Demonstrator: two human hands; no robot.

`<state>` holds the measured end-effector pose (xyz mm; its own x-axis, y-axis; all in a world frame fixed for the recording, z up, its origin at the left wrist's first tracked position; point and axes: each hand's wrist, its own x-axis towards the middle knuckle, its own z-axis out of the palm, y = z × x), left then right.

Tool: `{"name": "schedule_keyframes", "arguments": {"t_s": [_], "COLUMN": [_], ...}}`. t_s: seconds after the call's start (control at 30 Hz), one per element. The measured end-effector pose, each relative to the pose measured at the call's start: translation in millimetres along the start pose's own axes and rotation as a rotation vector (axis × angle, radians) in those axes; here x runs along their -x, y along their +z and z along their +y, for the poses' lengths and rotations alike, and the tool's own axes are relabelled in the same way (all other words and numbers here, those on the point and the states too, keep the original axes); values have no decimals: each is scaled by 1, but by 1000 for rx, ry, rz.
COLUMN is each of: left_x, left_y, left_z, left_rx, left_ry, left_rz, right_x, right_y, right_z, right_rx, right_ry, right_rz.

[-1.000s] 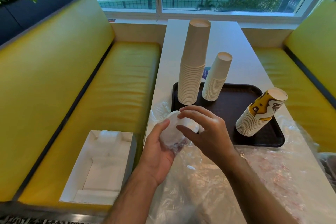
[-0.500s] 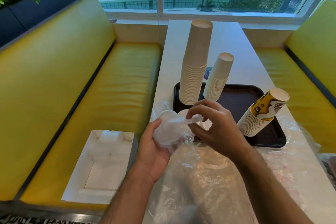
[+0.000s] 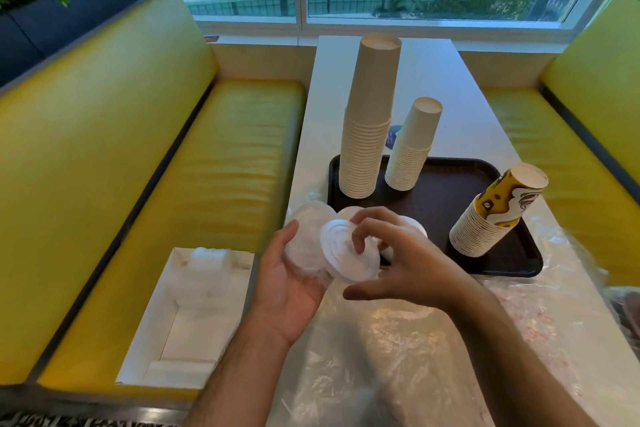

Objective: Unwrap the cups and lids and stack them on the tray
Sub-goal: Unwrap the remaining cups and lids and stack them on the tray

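At tray (image 3: 519, 265) near edge — lids (image 3: 348, 255) btwn L hand (image 3: 291, 282), R hand (image 3: 398, 258)

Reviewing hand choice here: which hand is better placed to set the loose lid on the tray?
Probably the right hand: its fingers already pinch the lid, nearest the tray.
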<state>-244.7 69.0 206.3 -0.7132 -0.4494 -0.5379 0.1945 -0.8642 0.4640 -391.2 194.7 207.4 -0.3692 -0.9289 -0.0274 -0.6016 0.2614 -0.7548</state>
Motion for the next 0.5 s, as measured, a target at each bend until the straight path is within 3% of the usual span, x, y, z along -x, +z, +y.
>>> {"name": "schedule_keyframes", "arguments": {"t_s": [0.1,0.2,0.33,0.5], "left_x": [-3,-1,1,1], "left_y": [-4,-7,-9,-9], "left_z": [2,4,5,6], "left_rx": [61,73,71,58], "left_ry": [23,39,33,41], "left_rz": [-7,-1,-11,10], "right_x": [-1,-8,-23,-40], "right_y": [-15,-30,-29,-22], "right_z": [19,54,101,124], "right_rx": [-46,59,218,217], "right_ry": [66,268,527,635], "right_rz": [189,329,267,123]}}
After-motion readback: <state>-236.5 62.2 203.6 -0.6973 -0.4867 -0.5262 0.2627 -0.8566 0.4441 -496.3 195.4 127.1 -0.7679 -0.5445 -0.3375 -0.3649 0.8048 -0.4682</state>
